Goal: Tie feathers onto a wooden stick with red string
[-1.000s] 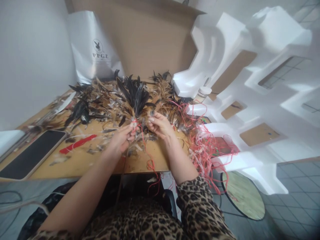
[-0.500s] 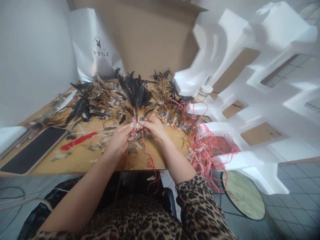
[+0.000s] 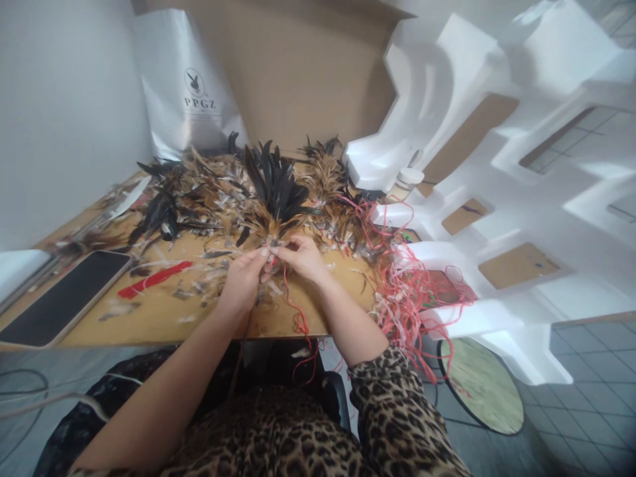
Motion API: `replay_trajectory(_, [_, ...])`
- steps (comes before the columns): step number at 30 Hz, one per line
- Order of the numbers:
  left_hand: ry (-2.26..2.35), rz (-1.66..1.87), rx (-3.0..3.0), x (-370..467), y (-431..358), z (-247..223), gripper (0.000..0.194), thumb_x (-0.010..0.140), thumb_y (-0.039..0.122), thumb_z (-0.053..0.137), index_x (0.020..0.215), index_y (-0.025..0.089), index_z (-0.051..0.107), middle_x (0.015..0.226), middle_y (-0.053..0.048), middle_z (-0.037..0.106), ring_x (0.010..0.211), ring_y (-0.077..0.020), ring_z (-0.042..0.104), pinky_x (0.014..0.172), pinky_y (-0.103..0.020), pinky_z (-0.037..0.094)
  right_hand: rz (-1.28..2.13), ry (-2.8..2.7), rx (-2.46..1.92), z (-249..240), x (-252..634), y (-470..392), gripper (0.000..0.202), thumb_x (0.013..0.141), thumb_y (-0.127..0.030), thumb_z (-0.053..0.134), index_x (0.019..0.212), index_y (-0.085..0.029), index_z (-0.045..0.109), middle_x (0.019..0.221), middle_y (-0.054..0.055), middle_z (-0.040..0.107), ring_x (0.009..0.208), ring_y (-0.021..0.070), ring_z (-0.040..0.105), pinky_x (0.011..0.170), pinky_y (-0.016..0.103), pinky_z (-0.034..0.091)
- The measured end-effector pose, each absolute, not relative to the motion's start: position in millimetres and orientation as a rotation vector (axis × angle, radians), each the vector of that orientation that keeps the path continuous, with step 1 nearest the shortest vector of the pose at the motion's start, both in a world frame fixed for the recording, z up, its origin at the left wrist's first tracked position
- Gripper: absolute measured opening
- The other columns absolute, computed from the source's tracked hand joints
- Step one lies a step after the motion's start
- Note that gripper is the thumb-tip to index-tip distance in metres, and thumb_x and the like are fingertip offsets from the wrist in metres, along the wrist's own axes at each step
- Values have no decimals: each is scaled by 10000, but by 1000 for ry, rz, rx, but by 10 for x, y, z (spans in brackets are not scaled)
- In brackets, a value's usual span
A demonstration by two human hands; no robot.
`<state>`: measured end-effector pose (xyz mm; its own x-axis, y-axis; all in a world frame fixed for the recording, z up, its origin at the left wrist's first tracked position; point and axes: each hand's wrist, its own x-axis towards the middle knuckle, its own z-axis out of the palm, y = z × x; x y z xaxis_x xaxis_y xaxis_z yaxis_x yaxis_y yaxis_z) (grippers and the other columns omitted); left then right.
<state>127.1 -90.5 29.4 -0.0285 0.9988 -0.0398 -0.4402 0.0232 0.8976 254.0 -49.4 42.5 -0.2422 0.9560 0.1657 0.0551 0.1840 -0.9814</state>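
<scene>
Both hands meet at the bound base of a feather bundle (image 3: 276,182), whose black tips fan upward above brown feathers. My left hand (image 3: 244,275) pinches the base from the left, its fingers closed. From the right, my right hand (image 3: 301,256) pinches at the same spot, thumb and forefinger almost touching the left fingertips. A red string (image 3: 292,301) hangs from the base between the hands and runs over the table's front edge. The exact wrap of string under the fingertips is too small to make out.
Feather piles (image 3: 203,192) lie behind and left; another feather bunch (image 3: 324,173) stands behind right. A phone (image 3: 67,298) and red strips (image 3: 155,279) lie left. Tangled pink string (image 3: 412,291), a white-lidded jar (image 3: 406,184) and white foam (image 3: 521,232) are right. A silver bag (image 3: 193,93) stands behind.
The feather bundle's black tips have shifted slightly right. My left hand has turned a little, its fingers nearer the right fingertips; my right fingers are more bent.
</scene>
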Motion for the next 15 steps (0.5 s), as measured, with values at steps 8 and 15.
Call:
replay_trajectory(8, [940,1318,900,1240,-969,250,345,642,283,776,944,130,710,730,-24,632,543,-58,456,489,-169,327,1337,-1503,-1017,293,2592,-426,298,608,-413,752,645,-152,614,612,-7,615,600,104,547,580,213,413])
replay_trajectory(15, [963,1307,850,1197,-989,270,309,656,287,758,915,125,716,610,11,583,470,-48,413,471,-168,333,1495,-1456,-893,342,2566,-474,299,592,-392,784,667,-132,655,629,0,636,581,99,559,636,237,452])
